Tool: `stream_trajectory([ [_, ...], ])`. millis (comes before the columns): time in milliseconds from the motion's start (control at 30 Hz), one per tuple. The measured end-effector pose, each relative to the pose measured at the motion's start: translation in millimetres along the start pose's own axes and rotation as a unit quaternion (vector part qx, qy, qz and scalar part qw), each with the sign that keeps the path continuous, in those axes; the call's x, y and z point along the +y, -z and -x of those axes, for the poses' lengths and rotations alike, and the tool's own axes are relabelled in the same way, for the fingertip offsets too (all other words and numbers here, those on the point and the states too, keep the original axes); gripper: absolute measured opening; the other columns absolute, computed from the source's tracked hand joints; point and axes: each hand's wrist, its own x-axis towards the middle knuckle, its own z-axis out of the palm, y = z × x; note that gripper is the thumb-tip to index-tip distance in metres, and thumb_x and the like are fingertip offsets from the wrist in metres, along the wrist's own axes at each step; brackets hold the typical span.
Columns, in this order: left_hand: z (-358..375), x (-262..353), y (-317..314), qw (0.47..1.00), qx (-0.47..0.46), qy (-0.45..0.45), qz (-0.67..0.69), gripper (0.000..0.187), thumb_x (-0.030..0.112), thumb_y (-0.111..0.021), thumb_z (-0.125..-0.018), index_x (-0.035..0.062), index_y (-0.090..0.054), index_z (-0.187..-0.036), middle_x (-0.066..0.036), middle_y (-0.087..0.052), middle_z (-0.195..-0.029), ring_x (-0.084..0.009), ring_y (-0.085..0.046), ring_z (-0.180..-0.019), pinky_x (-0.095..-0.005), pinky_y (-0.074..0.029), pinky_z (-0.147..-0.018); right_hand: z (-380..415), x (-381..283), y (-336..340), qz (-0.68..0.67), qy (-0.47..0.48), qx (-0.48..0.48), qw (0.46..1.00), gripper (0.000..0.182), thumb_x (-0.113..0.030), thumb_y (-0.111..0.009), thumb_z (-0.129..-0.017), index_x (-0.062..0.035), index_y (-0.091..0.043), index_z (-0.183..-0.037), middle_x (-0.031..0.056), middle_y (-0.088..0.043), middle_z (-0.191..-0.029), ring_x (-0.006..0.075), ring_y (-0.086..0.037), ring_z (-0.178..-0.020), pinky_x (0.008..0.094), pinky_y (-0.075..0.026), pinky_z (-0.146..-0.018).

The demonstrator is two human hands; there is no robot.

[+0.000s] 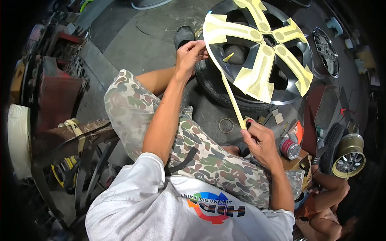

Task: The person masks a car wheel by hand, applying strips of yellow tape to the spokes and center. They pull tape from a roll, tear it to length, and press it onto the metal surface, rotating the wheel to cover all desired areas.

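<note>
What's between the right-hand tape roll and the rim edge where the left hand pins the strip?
Nothing visible. The masking tape strip runs taut and unobstructed from the right hand up to the left hand at the edge of the alloy wheel, crossing only the wheel's face and the tire.

Pale yellow masking tape (233,98) stripes the dark grey wheel (257,52), green-brown-cream camouflage shorts (201,156) sit near a white T-shirt (136,209) with a rainbow logo, a red-and-silver can (289,148) stands right, beside a gold rim (349,156).
</note>
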Motion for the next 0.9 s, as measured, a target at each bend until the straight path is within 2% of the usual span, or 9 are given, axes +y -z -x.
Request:
stream_trajectory([
  [33,-0.1,1.2,-2.3,1.0,0.016,-0.01,-0.012,0.028,0.016,-0.073,-0.096,-0.0057,-0.068,-0.112,-0.013,-0.073,-0.099,-0.019,-0.072,-0.084,-0.0332,-0.061,-0.079,0.2,0.6,-1.0,-0.001,-0.002,-0.003,1.0,0.028,-0.013,-0.072,-0.092,0.0045,-0.057,-0.075,0.0133,-0.048,-0.068,0.0292,-0.048,-0.057,0.0398,-0.04,-0.054],
  [233,-0.6,4.6,-8.2,0.984,0.053,-0.103,-0.135,0.023,0.012,-0.073,-0.095,-0.006,-0.07,-0.108,-0.013,-0.074,-0.094,-0.0161,-0.071,-0.078,-0.0291,-0.06,-0.072,-1.1,-1.6,-2.1,-0.002,-0.004,-0.006,1.0,0.028,-0.014,-0.072,-0.092,0.0047,-0.059,-0.076,0.0142,-0.051,-0.07,0.0312,-0.051,-0.06,0.0404,-0.042,-0.058],
  [467,-10.7,4.9,-6.8,0.983,0.062,-0.084,-0.153,0.018,0.014,-0.069,-0.096,-0.0035,-0.069,-0.102,-0.008,-0.071,-0.086,-0.0135,-0.067,-0.072,-0.0278,-0.058,-0.068,-0.1,-0.4,0.2,0.007,-0.013,-0.009,1.0,0.027,-0.013,-0.071,-0.092,0.0049,-0.058,-0.077,0.0147,-0.051,-0.071,0.0312,-0.052,-0.061,0.04,-0.043,-0.059],
  [533,-16.0,3.2,-4.0,0.953,0.053,-0.113,-0.277,0.02,0.016,-0.065,-0.098,-0.0032,-0.067,-0.095,-0.004,-0.065,-0.081,-0.0118,-0.061,-0.067,-0.0261,-0.053,-0.064,-0.1,-1.2,0.3,0.001,-0.008,-0.008,1.0,0.027,-0.012,-0.071,-0.092,0.0047,-0.058,-0.076,0.0141,-0.05,-0.07,0.0298,-0.05,-0.06,0.0402,-0.043,-0.059],
  [633,-23.8,1.5,2.1,0.932,0.078,-0.161,-0.315,0.022,0.018,-0.066,-0.093,-0.0031,-0.068,-0.096,-0.004,-0.067,-0.08,-0.0123,-0.062,-0.068,-0.0263,-0.055,-0.062,-2.0,-11.8,4.5,-0.028,0.004,-0.006,1.0,0.026,-0.009,-0.071,-0.091,0.0044,-0.056,-0.075,0.012,-0.047,-0.068,0.0268,-0.046,-0.057,0.0398,-0.042,-0.057],
  [667,-25.6,1.1,5.3,0.932,0.079,-0.161,-0.314,0.022,0.018,-0.066,-0.093,-0.0031,-0.068,-0.096,-0.004,-0.067,-0.08,-0.0123,-0.062,-0.068,-0.0263,-0.055,-0.062,-2.5,-17.3,6.7,-0.052,0.01,-0.003,0.999,0.026,-0.007,-0.071,-0.091,0.0043,-0.056,-0.074,0.0106,-0.045,-0.067,0.0251,-0.044,-0.055,0.0392,-0.041,-0.056],
  [700,-24.7,5.0,6.8,0.955,0.075,-0.141,-0.25,0.022,0.019,-0.065,-0.094,-0.003,-0.068,-0.097,-0.005,-0.066,-0.081,-0.0122,-0.062,-0.068,-0.0264,-0.055,-0.062,-4.7,-19.9,8.1,-0.051,0.009,-0.004,0.999,0.026,-0.007,-0.071,-0.091,0.0043,-0.056,-0.074,0.0106,-0.045,-0.067,0.0251,-0.044,-0.055,0.0392,-0.041,-0.056],
  [767,-20.2,11.5,9.1,0.982,0.058,-0.104,-0.147,0.022,0.019,-0.065,-0.097,-0.0028,-0.067,-0.099,-0.006,-0.066,-0.084,-0.0123,-0.062,-0.068,-0.0277,-0.057,-0.065,-10.5,-24.2,11.1,-0.09,0.089,0.014,0.992,0.026,-0.005,-0.071,-0.091,0.004,-0.055,-0.072,0.0079,-0.042,-0.066,0.0201,-0.04,-0.053,0.036,-0.038,-0.053],
  [900,-10.6,17.7,2.7,0.994,0.037,-0.05,-0.084,0.022,0.018,-0.068,-0.098,-0.0036,-0.068,-0.101,-0.008,-0.068,-0.087,-0.0127,-0.065,-0.071,-0.0288,-0.059,-0.068,-14.5,-41.8,10.2,-0.119,0.055,0.004,0.991,0.025,-0.005,-0.07,-0.092,0.004,-0.056,-0.073,0.0063,-0.043,-0.066,0.0135,-0.039,-0.054,0.0319,-0.032,-0.051],
])
